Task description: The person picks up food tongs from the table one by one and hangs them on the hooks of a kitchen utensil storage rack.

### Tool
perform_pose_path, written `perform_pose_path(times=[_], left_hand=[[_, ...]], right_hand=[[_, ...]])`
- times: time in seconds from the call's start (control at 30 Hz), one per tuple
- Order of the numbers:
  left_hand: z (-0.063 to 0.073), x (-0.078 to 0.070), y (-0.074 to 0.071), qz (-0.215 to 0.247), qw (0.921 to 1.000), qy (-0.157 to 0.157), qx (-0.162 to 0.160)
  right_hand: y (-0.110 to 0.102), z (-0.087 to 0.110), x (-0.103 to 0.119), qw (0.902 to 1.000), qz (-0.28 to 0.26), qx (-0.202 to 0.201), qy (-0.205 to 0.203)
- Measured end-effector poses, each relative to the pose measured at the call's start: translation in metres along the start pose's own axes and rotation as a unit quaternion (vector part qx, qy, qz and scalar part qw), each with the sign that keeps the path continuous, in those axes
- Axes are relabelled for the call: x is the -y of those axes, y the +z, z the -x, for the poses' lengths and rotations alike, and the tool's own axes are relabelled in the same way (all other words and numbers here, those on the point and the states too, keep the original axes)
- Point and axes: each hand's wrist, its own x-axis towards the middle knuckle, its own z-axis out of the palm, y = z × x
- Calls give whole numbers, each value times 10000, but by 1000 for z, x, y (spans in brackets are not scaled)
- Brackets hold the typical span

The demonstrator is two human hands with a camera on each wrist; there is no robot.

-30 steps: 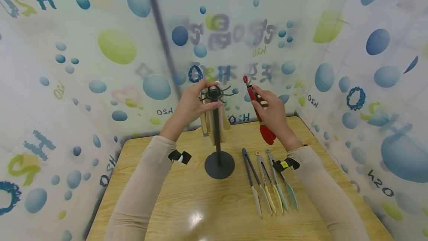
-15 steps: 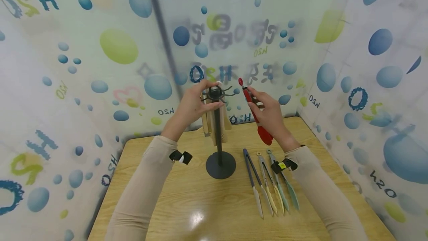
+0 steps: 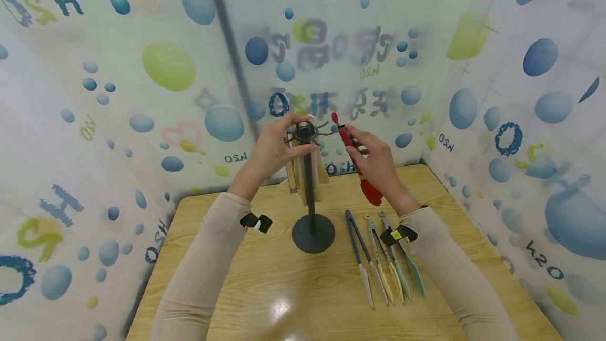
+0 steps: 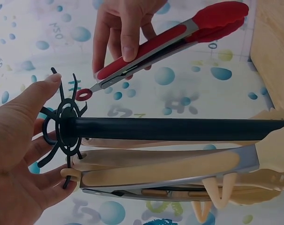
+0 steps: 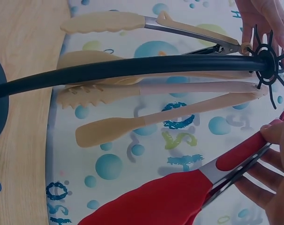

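A black utensil stand (image 3: 310, 188) with a ring of hooks at its top stands upright on the table. My left hand (image 3: 271, 146) grips that ring, thumb on the near side and fingers behind. Cream-coloured tongs (image 4: 160, 174) hang from a hook beside those fingers. Behind the pole hang other cream utensils, including a pasta server (image 5: 97, 96) and a spatula (image 5: 109, 131). My right hand (image 3: 376, 159) holds closed red tongs (image 4: 172, 40) by the handles, red head downward. Their red pull loop (image 4: 84, 94) is close beside the hooks on the right.
Right of the stand's round base (image 3: 313, 233), several tongs lie side by side on the wooden table (image 3: 255, 278): a navy pair (image 3: 355, 241), a pale yellow pair (image 3: 382, 267) and a mint green pair (image 3: 415, 273). Patterned curtain walls (image 3: 165, 67) enclose the table.
My right hand has brought the red tongs leftward, nearer to the hooks, their loop dropping slightly. The left hand keeps its grip on the stand's top.
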Motion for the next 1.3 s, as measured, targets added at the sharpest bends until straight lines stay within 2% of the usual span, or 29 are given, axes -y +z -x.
perform_pose_path(times=[0.8, 1.3], left_hand=[[0, 1, 0, -16, 10000, 5, 3], [1, 0, 0, -5, 10000, 33, -2]], right_hand=[[7, 2, 3, 9998, 3, 184, -3], [11, 2, 5, 9995, -171, 270, -38]])
